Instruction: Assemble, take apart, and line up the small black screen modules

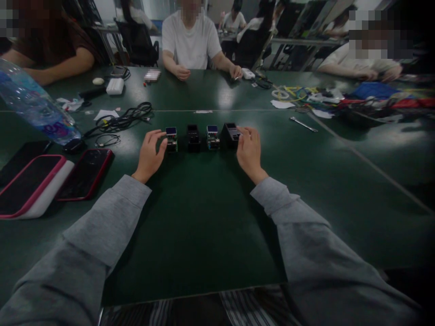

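Several small electronic modules stand in a row on the dark green table (204,217). My left hand (151,151) touches the leftmost module (171,138), which has a blue screen on top, with thumb and fingers around its left side. Beside it are a black housing (193,137) and another blue-screened module (212,137). My right hand (249,151) rests its fingers on the rightmost black housing (230,135). Both arms wear grey sleeves.
At the left lie a red-edged phone (84,173), a pink-edged tablet case (32,185), a plastic water bottle (34,106) and black cables (125,118). A wrench (303,124) and coloured wires (356,97) lie at the right. Other people sit across the table.
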Demonstrator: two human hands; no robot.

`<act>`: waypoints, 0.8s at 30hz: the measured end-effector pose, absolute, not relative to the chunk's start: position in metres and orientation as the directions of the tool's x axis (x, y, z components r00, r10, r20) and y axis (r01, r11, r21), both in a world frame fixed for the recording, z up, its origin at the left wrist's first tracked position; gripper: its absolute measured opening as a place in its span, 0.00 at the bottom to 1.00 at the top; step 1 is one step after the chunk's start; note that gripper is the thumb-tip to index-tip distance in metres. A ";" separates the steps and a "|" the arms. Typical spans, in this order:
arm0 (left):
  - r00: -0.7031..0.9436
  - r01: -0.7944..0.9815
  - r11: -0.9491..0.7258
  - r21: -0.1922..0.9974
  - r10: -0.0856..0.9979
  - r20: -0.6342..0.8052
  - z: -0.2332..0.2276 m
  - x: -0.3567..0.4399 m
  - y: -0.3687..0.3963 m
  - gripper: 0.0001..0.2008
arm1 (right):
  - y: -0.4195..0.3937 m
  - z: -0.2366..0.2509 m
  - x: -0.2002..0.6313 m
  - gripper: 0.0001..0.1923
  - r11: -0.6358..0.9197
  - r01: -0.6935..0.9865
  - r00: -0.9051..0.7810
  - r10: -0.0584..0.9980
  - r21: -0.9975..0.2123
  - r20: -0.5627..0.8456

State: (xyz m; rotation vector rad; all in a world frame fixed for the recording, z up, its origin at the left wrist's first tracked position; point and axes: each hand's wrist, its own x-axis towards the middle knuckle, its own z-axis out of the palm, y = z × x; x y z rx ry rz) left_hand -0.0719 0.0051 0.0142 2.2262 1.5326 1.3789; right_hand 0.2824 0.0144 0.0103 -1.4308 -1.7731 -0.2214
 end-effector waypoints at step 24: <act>-0.069 0.304 -0.252 0.919 0.956 0.285 0.010 -0.081 0.018 0.11 | 0.002 0.014 0.273 0.25 0.238 0.907 -0.041 0.871 -0.348 0.490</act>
